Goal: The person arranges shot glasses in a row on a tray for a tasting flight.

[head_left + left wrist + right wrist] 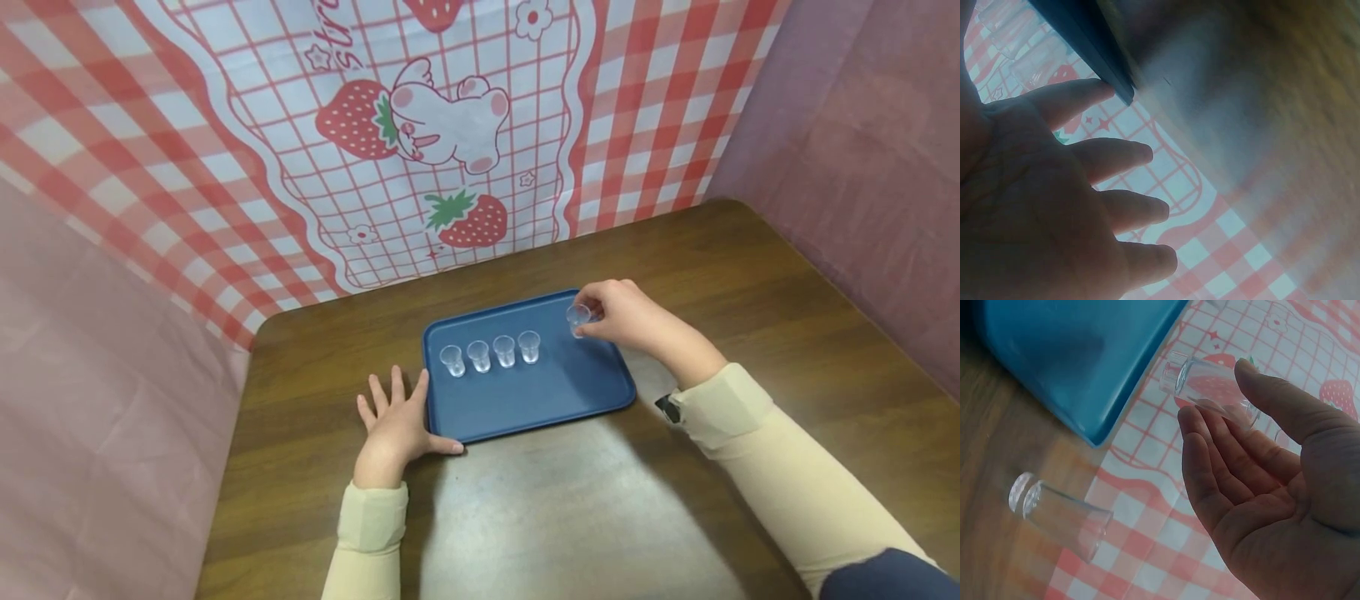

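A blue tray [510, 408] lies on the wooden table, with several small clear cups [478, 357] upright in a row across its left and middle part. My left hand [393, 429] is spread at the tray's left side, its thumb near the front corner and its index finger along the edge. Between thumb and fingers, my right hand [618, 317] pinches another clear cup [1216, 387] over the tray's far right part. Whether that cup touches the tray, I cannot tell. A further clear cup [1066, 519] stands on the table beyond the tray's edge in the right wrist view.
The brown wooden table [300, 492] carries the tray near its far side. Behind it hangs a red-and-white checked cloth [645, 108] with strawberries. Pink cloth [97, 400] hangs to the left and right.
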Available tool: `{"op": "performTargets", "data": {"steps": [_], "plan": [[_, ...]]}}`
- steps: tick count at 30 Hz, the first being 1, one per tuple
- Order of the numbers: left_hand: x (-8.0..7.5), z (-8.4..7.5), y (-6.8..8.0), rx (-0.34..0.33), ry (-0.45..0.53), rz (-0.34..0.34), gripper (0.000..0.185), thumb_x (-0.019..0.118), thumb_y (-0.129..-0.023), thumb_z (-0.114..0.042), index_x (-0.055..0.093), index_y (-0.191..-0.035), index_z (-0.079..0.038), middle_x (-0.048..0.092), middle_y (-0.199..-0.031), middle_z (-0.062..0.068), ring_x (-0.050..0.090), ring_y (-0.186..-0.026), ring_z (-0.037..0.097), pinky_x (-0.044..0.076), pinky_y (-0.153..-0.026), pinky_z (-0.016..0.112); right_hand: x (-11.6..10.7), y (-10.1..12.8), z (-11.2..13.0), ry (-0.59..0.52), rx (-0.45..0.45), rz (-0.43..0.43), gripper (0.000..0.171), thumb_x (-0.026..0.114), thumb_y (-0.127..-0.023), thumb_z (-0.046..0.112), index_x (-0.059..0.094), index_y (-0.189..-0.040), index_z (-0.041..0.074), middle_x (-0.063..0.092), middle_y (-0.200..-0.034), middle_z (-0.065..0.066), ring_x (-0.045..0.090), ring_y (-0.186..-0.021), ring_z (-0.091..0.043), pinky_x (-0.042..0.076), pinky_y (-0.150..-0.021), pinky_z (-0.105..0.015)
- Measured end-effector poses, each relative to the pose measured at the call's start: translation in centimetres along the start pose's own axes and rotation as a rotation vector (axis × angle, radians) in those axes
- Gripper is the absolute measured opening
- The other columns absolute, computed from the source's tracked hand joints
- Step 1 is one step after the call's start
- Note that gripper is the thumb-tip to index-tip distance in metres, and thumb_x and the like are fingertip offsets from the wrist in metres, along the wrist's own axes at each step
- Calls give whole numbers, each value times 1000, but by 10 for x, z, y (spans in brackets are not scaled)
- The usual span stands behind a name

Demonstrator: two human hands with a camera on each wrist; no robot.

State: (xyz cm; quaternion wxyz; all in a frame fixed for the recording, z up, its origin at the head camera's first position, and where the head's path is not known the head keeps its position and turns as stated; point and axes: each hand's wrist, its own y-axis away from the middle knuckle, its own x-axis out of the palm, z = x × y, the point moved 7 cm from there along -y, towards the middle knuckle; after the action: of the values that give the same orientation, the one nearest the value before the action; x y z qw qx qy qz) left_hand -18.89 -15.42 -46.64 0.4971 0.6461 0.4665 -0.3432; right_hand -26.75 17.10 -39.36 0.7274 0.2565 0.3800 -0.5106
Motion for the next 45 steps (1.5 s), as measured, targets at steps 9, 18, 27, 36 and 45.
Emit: {"op": "performTargets", "data": {"steps": [9, 18, 27, 36, 45], "plan": [[1, -1, 0, 5, 2, -3, 136, 93, -57, -62, 23, -164, -17, -1, -166, 26, -16, -146, 54, -11, -110, 70, 11, -2, 0, -14, 20, 19, 37, 84, -85, 11, 70, -115, -5, 70, -103, -15, 65, -97, -30, 54, -85, -48], [3, 0, 1, 0, 3, 2, 136, 94, -57, -61, 23, -164, -16, -1, -166, 26, -16, -146, 54, -11, -110, 70, 20, -6, 0, -36, 40, 56, 38, 84, -85, 11, 70, -116, -4, 69, -104, -14, 66, -97, -30, 56, -85, -47], [3, 0, 0, -1, -4, 5, 136, 93, -58, -62, 22, -164, -17, -2, -166, 26, -17, -146, 54, -11, -110, 70, 28, -9, 4, -7, 14, 72, 35, 82, -86, 10, 70, -115, -5, 69, -101, -13, 65, -94, -29, 54, -85, -46], [-1, 0, 0, 3, 7, -8, 136, 93, -58, -61, 22, -164, -16, -1, -166, 27, -16, -145, 54, -11, -110, 70, 35, -15, 9, 20, -29, 66, 33, 81, -84, 6, 70, -113, -6, 69, -98, -12, 64, -93, -28, 53, -85, -46], [0, 1, 0, 1, 10, -4, 136, 94, -57, -61, 22, -164, -17, -1, -166, 26, -16, -146, 54, -12, -110, 70, 40, -16, 12, 9, -20, 68, 34, 83, -84, 8, 71, -112, -5, 69, -98, -12, 64, -92, -27, 53, -83, -45]]}}
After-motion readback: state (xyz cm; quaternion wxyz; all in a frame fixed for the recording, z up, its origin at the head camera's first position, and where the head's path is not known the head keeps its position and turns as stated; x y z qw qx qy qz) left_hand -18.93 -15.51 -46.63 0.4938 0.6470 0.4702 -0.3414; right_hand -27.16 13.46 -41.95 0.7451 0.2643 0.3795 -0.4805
